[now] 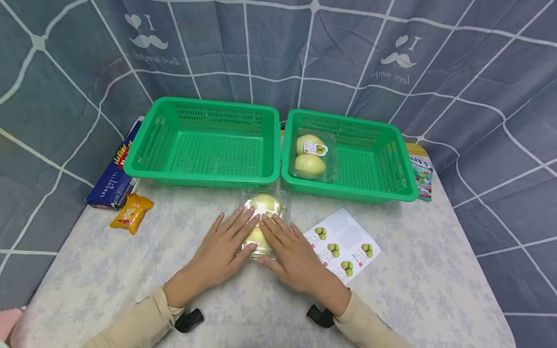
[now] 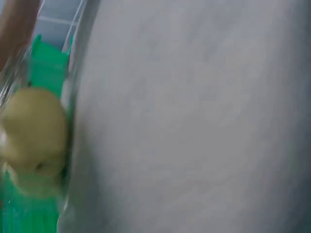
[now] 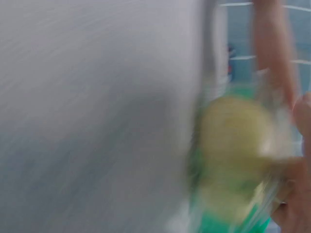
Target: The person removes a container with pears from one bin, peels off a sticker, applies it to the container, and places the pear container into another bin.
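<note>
A clear plastic clamshell box (image 1: 285, 205) lies on the table in front of the baskets, with two pale yellow, pear-like fruits (image 1: 261, 239) inside. Both hands rest on its lid, fingers fairly straight and fingertips close together near the middle. My left hand (image 1: 219, 249) covers the left side and my right hand (image 1: 293, 256) the right. Between the fingertips part of a fruit-printed label (image 1: 269, 214) shows; the rest is hidden. Close to the right hand lies a sheet of fruit stickers (image 1: 345, 234). Blurred fruit appears in the left wrist view (image 2: 36, 128) and right wrist view (image 3: 235, 131).
Two green baskets stand at the back: the left basket (image 1: 217, 180) and the right basket (image 1: 348, 191), which holds another labelled clamshell (image 1: 331, 159). A blue spaghetti box (image 1: 109, 188) and an orange packet (image 1: 132, 212) lie at left. A colourful bag (image 1: 423, 176) sits at far right.
</note>
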### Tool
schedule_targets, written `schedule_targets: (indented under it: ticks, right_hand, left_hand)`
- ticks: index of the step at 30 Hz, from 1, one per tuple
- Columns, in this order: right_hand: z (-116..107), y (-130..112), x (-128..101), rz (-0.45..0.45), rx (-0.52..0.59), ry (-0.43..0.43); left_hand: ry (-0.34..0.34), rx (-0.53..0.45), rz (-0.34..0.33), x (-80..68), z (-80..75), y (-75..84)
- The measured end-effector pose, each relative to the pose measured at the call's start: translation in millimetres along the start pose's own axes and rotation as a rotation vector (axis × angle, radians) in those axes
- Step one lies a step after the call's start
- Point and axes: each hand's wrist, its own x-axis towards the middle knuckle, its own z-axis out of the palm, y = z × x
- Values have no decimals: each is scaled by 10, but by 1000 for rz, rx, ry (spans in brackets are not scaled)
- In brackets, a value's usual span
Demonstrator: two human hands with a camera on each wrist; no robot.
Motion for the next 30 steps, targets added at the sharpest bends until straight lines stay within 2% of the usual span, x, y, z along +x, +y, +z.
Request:
schedule_targets:
  ticks: [3,6,8,10,13,15,17,19,21,24,30]
  right_hand:
    - [13,101,-26,124,10,45]
    - [-32,252,-52,277,179,31]
    - [-58,342,-62,325,345,-23]
    - [-75,413,-55,343,511,-81]
    - [-79,483,-12,386,812,-122]
    - [-66,506,23,448,1037,-124]
    - [-51,533,41,512,1288,-106]
    - [-27,552,45,561,1488,-87]
    - [1,570,33,587,1629,-75]
    - [21,576,24,618,1718,-63]
    - [57,564,27,664,1707,-15]
  left_hand:
    - [49,-26,-103,13,-15,-85]
    - [87,-122,-233,21,-53,-184]
    - [72,-213,-297,36,-80,-236]
    - [27,-331,-349,70,-108,-279]
    - [-75,-598,-424,143,-148,-338]
    - [-141,-802,-488,180,-167,-355]
    - [-188,-958,-548,215,-160,-367]
    - [-221,-1077,-595,221,-143,-364]
    - [-244,-1146,-623,209,-120,-358]
    - [-276,-1226,-641,198,-108,-358]
    - [-291,-1250,-631,208,-104,-355]
